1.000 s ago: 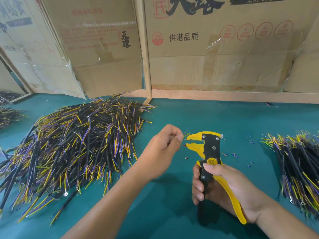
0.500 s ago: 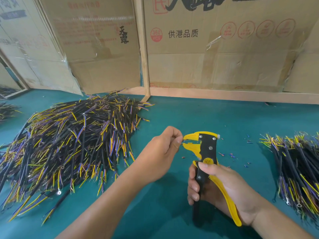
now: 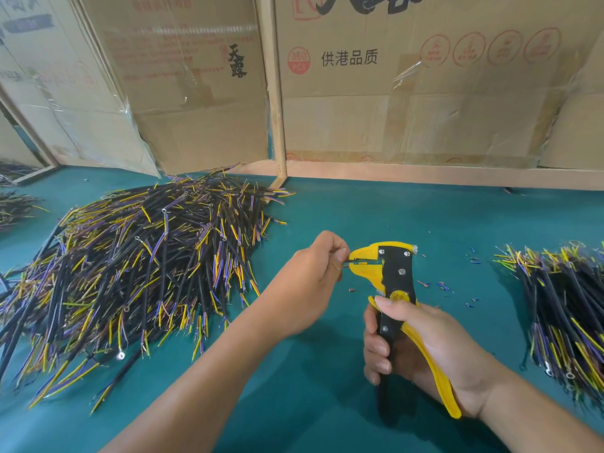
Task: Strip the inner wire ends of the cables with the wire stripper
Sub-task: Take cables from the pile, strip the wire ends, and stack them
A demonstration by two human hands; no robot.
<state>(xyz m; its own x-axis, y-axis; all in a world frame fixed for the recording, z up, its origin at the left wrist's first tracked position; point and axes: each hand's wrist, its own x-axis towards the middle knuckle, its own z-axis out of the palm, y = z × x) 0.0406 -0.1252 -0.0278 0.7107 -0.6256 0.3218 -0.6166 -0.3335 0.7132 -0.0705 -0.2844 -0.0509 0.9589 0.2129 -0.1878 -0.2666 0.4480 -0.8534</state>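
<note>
My right hand [image 3: 421, 346] grips the handles of a yellow and black wire stripper [image 3: 394, 279], held upright with its jaws pointing left. My left hand [image 3: 310, 282] is closed, with thumb and fingers pinched against the jaw tips. A thin wire end [image 3: 346, 265] pokes from those fingers into the jaws; the rest of that cable is hidden inside the hand. A large pile of black cables [image 3: 137, 273] with yellow, blue and purple inner wires lies to the left. A smaller pile of cables [image 3: 565, 308] lies at the right.
The green table [image 3: 327, 387] carries small bits of stripped insulation [image 3: 441, 284] right of the stripper. Cardboard boxes [image 3: 408, 80] and a wooden frame [image 3: 273, 93] close off the back. More cables [image 3: 16, 204] lie at the far left edge.
My left hand has moved right until its fingertips meet the stripper's jaws, and the wire end now sits between them. The stripper's jaws look narrower than before.
</note>
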